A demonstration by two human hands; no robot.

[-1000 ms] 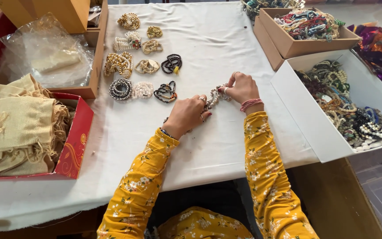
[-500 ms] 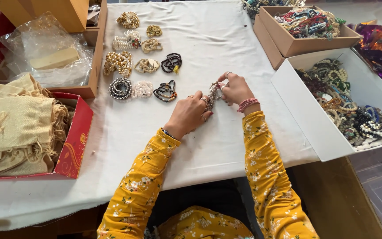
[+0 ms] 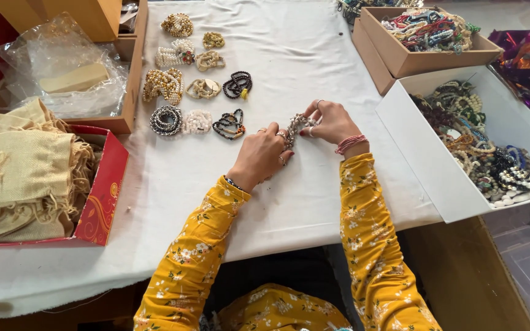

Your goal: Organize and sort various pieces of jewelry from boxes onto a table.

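Both hands met over the middle of the white-covered worktop (image 3: 314,61), sharing one pale beaded bracelet (image 3: 297,125). The left hand (image 3: 264,154) pinched its lower end in a narrow grip while the right hand (image 3: 332,122) closed fingertips on the upper end, probably to keep the strand gathered, though the beads were partly hidden. Finished bracelets lay in neat rows (image 3: 199,79) to the left; loose ones filled the white box (image 3: 424,159) at right.

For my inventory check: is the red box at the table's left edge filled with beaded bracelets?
No, the red box holds folded beige cloth pouches, not bracelets.
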